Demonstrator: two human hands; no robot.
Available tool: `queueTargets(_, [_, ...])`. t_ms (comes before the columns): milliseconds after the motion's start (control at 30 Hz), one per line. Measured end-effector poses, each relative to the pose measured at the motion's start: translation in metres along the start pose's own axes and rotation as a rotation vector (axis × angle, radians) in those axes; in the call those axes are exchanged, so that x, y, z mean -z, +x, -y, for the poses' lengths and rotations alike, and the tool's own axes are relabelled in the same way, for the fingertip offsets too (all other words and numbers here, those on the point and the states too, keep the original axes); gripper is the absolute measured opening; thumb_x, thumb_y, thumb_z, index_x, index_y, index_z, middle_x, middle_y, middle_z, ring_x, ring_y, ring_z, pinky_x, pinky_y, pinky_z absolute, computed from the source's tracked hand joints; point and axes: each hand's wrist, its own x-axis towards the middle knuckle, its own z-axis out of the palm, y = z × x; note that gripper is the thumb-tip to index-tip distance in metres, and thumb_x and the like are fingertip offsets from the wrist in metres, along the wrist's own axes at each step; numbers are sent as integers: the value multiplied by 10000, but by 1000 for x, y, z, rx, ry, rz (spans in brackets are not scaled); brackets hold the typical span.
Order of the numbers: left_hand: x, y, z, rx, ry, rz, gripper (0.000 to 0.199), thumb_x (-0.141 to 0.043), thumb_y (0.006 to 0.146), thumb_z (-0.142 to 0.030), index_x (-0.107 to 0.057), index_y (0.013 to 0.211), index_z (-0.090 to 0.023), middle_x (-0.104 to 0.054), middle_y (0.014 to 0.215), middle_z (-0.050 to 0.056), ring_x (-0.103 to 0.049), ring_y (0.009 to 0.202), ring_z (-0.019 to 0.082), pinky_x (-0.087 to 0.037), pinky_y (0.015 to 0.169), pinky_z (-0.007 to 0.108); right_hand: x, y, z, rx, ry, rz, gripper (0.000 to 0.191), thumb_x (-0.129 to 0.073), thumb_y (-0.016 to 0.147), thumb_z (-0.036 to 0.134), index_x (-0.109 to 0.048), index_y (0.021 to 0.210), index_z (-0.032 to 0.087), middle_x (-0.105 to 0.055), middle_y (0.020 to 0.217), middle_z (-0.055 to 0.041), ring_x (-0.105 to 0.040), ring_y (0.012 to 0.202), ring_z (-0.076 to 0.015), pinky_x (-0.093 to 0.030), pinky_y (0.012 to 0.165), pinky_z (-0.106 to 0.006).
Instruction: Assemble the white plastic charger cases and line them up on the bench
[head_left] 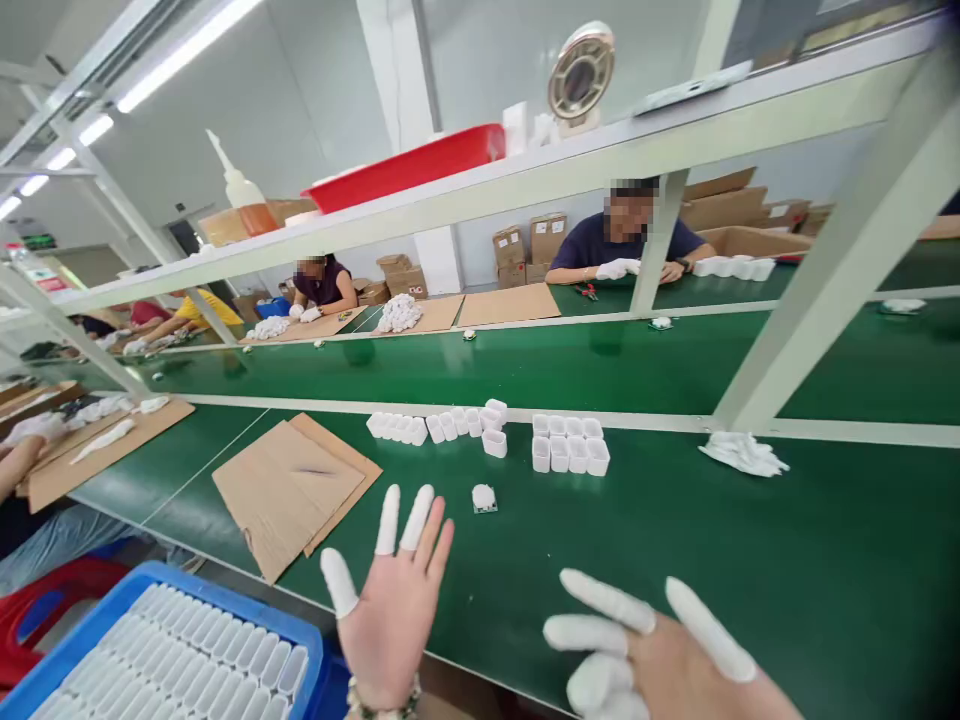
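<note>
My left hand [397, 600] is raised palm up over the front edge of the green bench, fingers spread, with nothing in it. White finger cots cover its thumb and two of its fingers. To its right, my right hand [645, 650] points left with thumb and fingers apart, white cots on them, and holds nothing. Beyond the left fingertips lies a small circuit board with a white piece on top [484, 498]. Farther back, small white plastic cups stand in a neat block [570, 445], and more white cups [450, 425] form a looser row.
Flat cardboard sheets [292, 490] lie left of the cups. A blue crate [311, 635] of white cases stands at lower left. White gloves [742, 455] rest near a slanted post [825, 230]. Behind runs a green conveyor [420, 360], with co-workers across it and one person at left.
</note>
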Motion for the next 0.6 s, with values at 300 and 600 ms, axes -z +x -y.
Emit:
queueTargets(300, [-12, 31, 13, 68, -124, -6, 591, -281, 882, -687, -579, 1228, -312, -610, 1230, 60, -513, 1220, 269, -452, 1001, 458, 42, 89, 23, 238, -674, -208, 459, -555, 857, 444, -583, 1261, 229, -620, 1139, -119, -600, 916, -236, -497, 843, -397])
queueTargets(600, [22, 30, -13, 3, -41, -255, 421, -515, 929, -335, -310, 591, -191, -203, 536, -75, -173, 460, 74, -273, 423, 228, 29, 179, 21, 257, -1105, -110, 584, -682, 776, 442, -549, 1274, 168, -569, 1166, -142, -540, 1066, -315, -453, 884, -437])
